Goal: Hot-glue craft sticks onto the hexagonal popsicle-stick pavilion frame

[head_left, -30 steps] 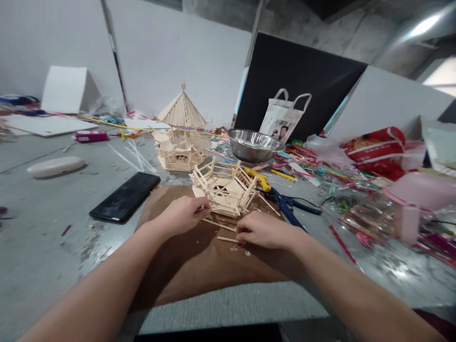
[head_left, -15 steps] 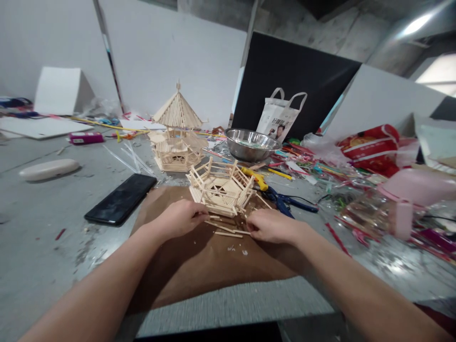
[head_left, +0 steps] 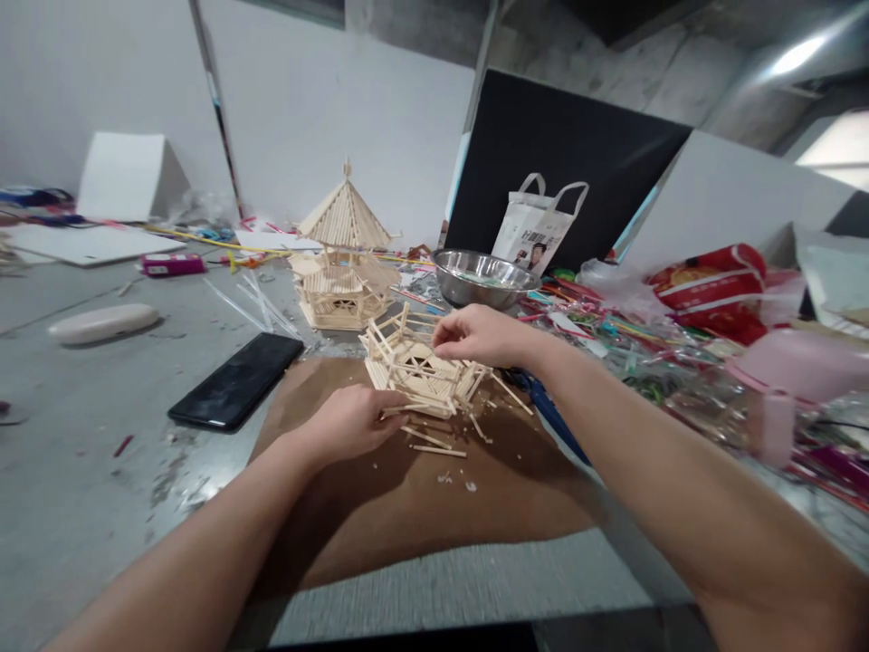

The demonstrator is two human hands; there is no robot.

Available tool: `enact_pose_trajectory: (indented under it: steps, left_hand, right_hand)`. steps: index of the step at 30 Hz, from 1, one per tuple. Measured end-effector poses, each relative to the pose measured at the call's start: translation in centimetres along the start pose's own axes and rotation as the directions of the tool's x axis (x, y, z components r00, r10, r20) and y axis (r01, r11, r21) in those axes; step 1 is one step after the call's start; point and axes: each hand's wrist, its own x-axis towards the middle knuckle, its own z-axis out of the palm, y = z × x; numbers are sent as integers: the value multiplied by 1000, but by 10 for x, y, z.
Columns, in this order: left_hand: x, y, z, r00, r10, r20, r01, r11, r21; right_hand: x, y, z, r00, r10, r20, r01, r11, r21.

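Observation:
A low wooden-stick frame model (head_left: 411,362) sits at the far edge of a brown paper sheet (head_left: 407,498). My left hand (head_left: 357,421) rests closed on the paper at the model's near side, fingertips pinching a thin stick that touches its base. My right hand (head_left: 479,335) hovers over the model's right rim with fingers curled in a pinch on its top rail. Loose sticks (head_left: 434,444) and crumbs lie on the paper in front of the model.
A finished stick pavilion (head_left: 343,258) stands behind. A black phone (head_left: 237,378) lies left of the paper, a white oval case (head_left: 101,321) farther left. A steel bowl (head_left: 483,276), blue-handled tool (head_left: 543,403), white bag (head_left: 536,226) and colourful clutter fill the right.
My right hand rose from the loose sticks on the paper and moved up onto the model's right top rail. My left hand stayed at the model's near side.

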Motion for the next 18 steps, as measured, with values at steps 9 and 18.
enact_pose_trajectory:
  steps: [9,18]
  left_hand:
    - [0,1,-2,1000,3,0,-3,1000,15]
    - [-1,1,-2,1000,12,-3,-12,1000,14]
  right_hand:
    - [18,7,7,984,31,176,-8,992,-129]
    - [20,-5,-1,981,16,195,30,973,-230]
